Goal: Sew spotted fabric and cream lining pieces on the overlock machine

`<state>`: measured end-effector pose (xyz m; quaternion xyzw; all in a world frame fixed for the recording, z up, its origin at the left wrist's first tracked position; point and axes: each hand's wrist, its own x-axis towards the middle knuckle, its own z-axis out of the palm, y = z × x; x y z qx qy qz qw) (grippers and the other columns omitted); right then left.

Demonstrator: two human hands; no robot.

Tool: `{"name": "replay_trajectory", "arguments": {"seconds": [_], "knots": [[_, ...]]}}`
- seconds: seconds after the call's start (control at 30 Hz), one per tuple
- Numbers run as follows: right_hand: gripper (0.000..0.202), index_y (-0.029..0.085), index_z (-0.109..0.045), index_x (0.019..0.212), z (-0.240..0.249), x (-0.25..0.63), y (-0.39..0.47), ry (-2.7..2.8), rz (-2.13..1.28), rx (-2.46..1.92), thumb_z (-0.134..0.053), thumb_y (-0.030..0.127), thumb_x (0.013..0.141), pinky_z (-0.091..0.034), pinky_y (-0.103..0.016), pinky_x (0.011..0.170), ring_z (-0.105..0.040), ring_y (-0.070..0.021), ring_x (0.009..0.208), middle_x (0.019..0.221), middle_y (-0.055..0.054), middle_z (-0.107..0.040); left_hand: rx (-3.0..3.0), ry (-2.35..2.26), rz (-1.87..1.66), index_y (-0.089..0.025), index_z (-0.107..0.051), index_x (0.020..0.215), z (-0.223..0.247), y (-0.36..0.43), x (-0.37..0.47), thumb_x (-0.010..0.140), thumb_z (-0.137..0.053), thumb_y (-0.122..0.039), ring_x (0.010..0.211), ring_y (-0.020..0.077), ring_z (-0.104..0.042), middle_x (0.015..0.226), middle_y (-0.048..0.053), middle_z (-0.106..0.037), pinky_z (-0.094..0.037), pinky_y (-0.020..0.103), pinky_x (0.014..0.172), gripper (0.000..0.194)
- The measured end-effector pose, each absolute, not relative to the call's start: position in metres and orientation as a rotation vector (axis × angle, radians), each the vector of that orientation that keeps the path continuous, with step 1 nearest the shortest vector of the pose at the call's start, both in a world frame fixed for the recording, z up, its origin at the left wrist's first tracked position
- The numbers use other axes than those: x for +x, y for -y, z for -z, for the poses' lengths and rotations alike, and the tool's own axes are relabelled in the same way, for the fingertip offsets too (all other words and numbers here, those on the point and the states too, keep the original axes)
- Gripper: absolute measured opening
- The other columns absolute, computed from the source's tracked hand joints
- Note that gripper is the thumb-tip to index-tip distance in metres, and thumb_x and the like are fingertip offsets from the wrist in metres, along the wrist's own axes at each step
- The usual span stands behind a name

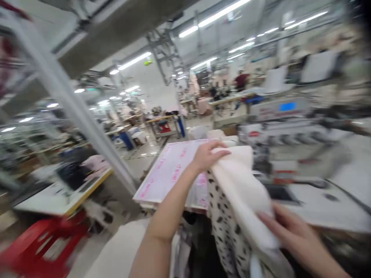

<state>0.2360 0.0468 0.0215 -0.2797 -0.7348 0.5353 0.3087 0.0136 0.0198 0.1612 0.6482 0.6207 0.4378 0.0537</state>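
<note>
A cream piece of fabric [239, 181] with a black-spotted side [224, 216] hangs between my two hands. My left hand [207, 156] reaches forward and grips its far upper corner, thumb and fingers closed over the edge. Nearer to me, at the lower right, my right hand [290, 227] closes on the other part of the cloth, its fingers partly behind the folds and a little blurred. Below my left hand is a white board [171, 170] with pink handwriting. The spotted side drapes down past the board's right edge.
On the right stands a sewing machine [290, 135] with a blue display, on a white worktop [315, 204]. At the lower left are a red plastic stool [43, 243] and a yellow-edged table [52, 199]. A slanting white post [72, 100] rises left. Pale cloth [118, 251] lies below my left arm.
</note>
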Motion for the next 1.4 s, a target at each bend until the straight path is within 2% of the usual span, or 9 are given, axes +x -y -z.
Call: {"name": "replay_trajectory", "arguments": {"seconds": [0.1,0.3,0.47,0.63,0.8,1.03,1.17,1.27,1.4], "knots": [[0.044,0.016,-0.059,0.097,0.008,0.234,-0.052,1.603,-1.860,-0.649,-0.058,0.053,0.073,-0.047,-0.028,0.062,-0.057,-0.0209,0.074,0.087,-0.005,-0.062,1.982,-1.993,-1.109,-0.013,-0.059,0.073,-0.120,-0.063,0.005,0.071,-0.064,-0.029,0.073,0.0150,-0.051,0.073,0.000,-0.059,-0.037,0.024,0.073,0.017],[0.040,0.013,-0.056,0.088,0.039,0.231,-0.063,1.442,-1.898,-0.560,-0.062,0.049,0.071,-0.042,-0.026,0.063,-0.053,-0.0170,0.072,0.082,-0.004,-0.059,2.075,-2.160,-0.898,-0.016,-0.055,0.079,-0.083,-0.091,0.006,0.078,-0.058,-0.031,0.066,0.0164,-0.050,0.068,-0.001,-0.055,-0.036,0.026,0.063,0.015],[0.040,0.012,-0.056,0.088,0.047,0.229,-0.061,1.374,-1.969,-0.476,-0.065,0.046,0.070,-0.039,-0.022,0.060,-0.050,-0.0145,0.070,0.080,-0.003,-0.057,2.383,-2.147,-0.827,-0.017,-0.057,0.094,-0.088,-0.090,0.023,0.080,-0.054,-0.019,0.091,0.0222,-0.046,0.095,0.006,-0.053,-0.037,0.035,0.083,0.015],[0.037,0.012,-0.058,0.092,0.055,0.223,-0.046,1.361,-2.028,-0.413,-0.065,0.041,0.070,-0.040,-0.025,0.068,-0.053,-0.0173,0.077,0.085,-0.004,-0.059,2.736,-2.057,-0.675,-0.013,-0.056,0.100,-0.070,-0.075,0.044,0.081,-0.038,-0.003,0.092,0.0210,-0.046,0.101,0.008,-0.055,-0.042,0.034,0.081,0.028],[0.034,0.011,-0.061,0.089,0.054,0.221,-0.046,1.433,-2.000,-0.464,-0.063,0.039,0.070,-0.041,-0.026,0.066,-0.052,-0.0173,0.072,0.081,-0.005,-0.060,2.683,-2.250,-0.623,-0.010,-0.045,0.120,-0.057,-0.070,0.054,0.089,-0.037,-0.016,0.106,0.0231,-0.044,0.118,0.009,-0.050,-0.039,0.039,0.089,0.033],[0.037,0.011,-0.062,0.084,0.049,0.225,-0.059,1.594,-1.911,-0.522,-0.063,0.043,0.067,-0.041,-0.027,0.068,-0.050,-0.0186,0.072,0.079,-0.004,-0.058,2.566,-2.224,-0.658,-0.013,-0.045,0.122,-0.059,-0.088,0.048,0.091,-0.033,-0.025,0.113,0.0240,-0.041,0.124,0.010,-0.047,-0.037,0.041,0.092,0.035],[0.036,0.010,-0.059,0.066,0.062,0.235,-0.052,1.871,-1.789,-0.592,-0.058,0.045,0.070,-0.038,-0.024,0.056,-0.045,-0.0148,0.059,0.064,-0.002,-0.051,2.283,-2.084,-1.097,-0.018,-0.041,0.124,-0.047,-0.076,0.035,0.090,-0.035,-0.030,0.121,0.0210,-0.034,0.131,0.007,-0.039,-0.028,0.041,0.102,0.036],[0.028,0.012,-0.060,0.066,0.062,0.245,-0.048,2.094,-1.488,-0.471,-0.054,0.037,0.076,-0.040,-0.026,0.071,-0.050,-0.0183,0.076,0.081,-0.006,-0.055,1.720,-2.129,-1.332,-0.017,-0.030,0.131,-0.037,-0.051,0.024,0.084,-0.048,-0.042,0.126,0.0234,-0.028,0.138,0.009,-0.029,-0.025,0.041,0.105,0.057],[0.017,0.014,-0.058,0.077,0.042,0.262,-0.044,2.265,-1.401,-0.337,-0.048,0.027,0.081,-0.040,-0.024,0.074,-0.049,-0.0155,0.078,0.082,-0.005,-0.054,1.189,-1.728,-0.782,-0.013,-0.047,0.119,-0.040,0.000,0.010,0.071,-0.064,-0.047,0.103,0.0282,-0.052,0.114,0.013,-0.054,-0.044,0.039,0.087,0.062]]}}
